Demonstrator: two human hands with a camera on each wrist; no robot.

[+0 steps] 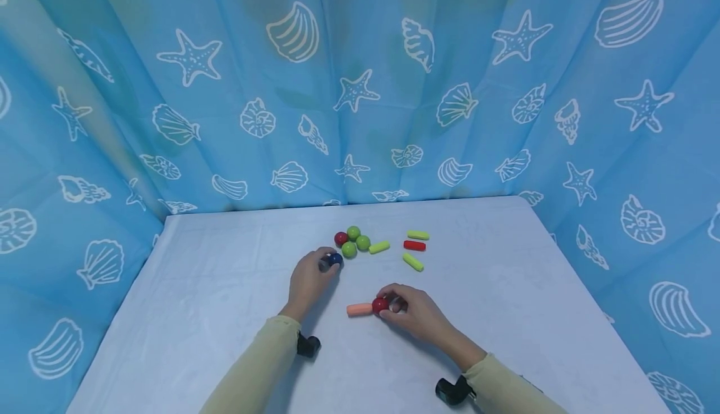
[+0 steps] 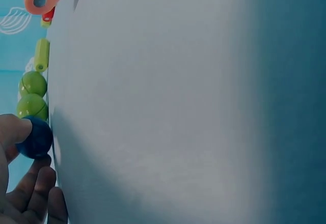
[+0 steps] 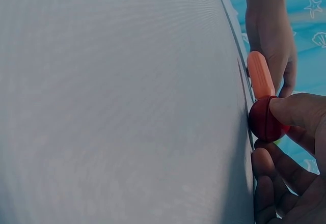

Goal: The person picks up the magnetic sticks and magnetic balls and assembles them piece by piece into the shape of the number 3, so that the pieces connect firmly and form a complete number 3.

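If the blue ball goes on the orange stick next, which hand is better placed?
Probably the left hand: it pinches the blue ball, and the orange stick has its bare end on that side. The right hand is busy holding a red ball at the other end.

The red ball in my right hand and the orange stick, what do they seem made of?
Red ball: probably hard plastic, smooth and glossy, judging by its shine and dark seam line; painted wood is possible. Orange stick: likely moulded plastic, duller, judging by its straight lengthwise ridges.
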